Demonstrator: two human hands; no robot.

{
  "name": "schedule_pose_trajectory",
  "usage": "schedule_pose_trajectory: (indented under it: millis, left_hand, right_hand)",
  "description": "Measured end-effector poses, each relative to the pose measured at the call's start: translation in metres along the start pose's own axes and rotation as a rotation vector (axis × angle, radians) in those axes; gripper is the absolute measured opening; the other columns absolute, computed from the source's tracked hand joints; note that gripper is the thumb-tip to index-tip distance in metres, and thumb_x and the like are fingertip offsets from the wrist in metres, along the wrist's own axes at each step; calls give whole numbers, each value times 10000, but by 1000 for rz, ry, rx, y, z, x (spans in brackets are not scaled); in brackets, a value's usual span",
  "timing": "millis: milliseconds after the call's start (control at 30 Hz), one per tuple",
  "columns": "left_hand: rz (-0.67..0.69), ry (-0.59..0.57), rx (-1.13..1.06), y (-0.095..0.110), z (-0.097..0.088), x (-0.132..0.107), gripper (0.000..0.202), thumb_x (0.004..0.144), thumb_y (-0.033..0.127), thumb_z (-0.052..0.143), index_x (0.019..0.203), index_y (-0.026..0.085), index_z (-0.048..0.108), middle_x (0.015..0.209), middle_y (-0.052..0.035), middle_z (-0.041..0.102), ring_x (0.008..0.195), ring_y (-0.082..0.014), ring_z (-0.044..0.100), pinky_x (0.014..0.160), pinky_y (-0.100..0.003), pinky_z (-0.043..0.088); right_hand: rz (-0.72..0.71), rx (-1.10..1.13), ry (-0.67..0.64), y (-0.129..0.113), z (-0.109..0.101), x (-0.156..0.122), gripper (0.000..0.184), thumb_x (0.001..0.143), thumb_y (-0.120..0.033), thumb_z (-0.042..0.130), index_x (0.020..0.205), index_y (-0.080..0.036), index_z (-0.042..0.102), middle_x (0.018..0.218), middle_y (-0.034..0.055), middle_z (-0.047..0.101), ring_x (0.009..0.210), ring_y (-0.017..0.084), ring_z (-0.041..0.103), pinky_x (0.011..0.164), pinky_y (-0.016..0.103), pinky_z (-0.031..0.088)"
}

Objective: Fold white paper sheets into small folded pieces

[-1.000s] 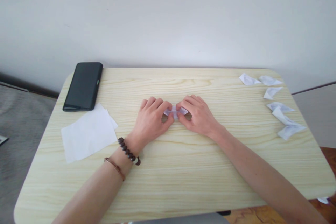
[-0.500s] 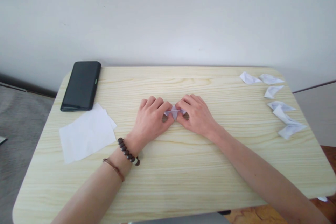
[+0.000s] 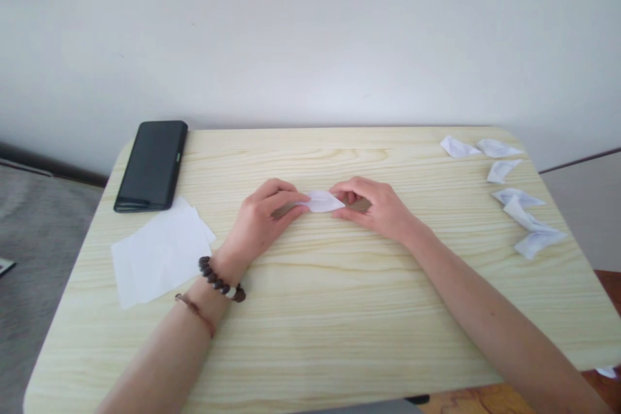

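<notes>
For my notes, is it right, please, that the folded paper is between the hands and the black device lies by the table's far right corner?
Not far right: the head view shows the black device by the table's far left corner. The folded paper is between the left hand and right hand.

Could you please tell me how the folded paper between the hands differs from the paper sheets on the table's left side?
The folded paper is creased into a narrow shape with a pointed end, whereas the paper sheets lie flat. The folded paper looks much smaller than the paper sheets. The left hand pinches the folded paper, while no fingers hold the paper sheets. Both are white.
</notes>
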State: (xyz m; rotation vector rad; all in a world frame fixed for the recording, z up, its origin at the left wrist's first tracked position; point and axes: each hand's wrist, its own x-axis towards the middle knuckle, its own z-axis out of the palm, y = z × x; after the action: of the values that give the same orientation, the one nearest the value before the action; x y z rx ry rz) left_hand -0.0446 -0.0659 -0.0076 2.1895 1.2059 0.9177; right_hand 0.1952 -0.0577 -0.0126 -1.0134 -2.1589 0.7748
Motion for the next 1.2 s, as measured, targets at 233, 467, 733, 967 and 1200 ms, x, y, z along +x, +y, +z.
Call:
schedule_pose_trajectory:
  millis: [233,467,733,967,1200]
  left_hand:
    - [-178,53,-129,-3,-6,0,157,809,325,693,933,229,701,843,5,725,741,-150,661,691,-258,537]
    - [-116,-3,-133,-5,-12,1,103,861,248,612,826,254,709,880,8,728,830,-158,675,757,-269,539]
    - [-190,29,-96,1,-7,1,129,833,373,642,843,249,676,828,3,728,751,-173,674,694,-294,558]
    - [-153,21,-29,4,-6,3,40,834,289,656,837,249,654,821,24,717,748,-162,672,713,-302,554]
    - [-71,-1,5,1,-9,3,78,863,304,625,881,237,660,868,-11,706,795,-160,659,722,-290,543]
  right_hand:
    - [-26,-14,180,2,1,0,72,844,-242,665,874,-183,693,829,45,704,702,132,641,634,248,517]
    - [-14,54,139,5,-3,0,98,845,-252,663,915,-207,715,909,52,735,790,166,691,695,284,560]
    - [-38,-39,206,1,4,-4,97,865,-243,637,960,-230,627,878,7,736,745,134,697,702,250,561]
    - [-153,-168,200,-1,11,0,41,915,-215,560,938,-206,592,825,28,681,760,140,627,717,270,512]
    - [-202,-173,193,1,8,2,47,895,-226,592,915,-211,632,836,36,702,794,166,620,756,320,509]
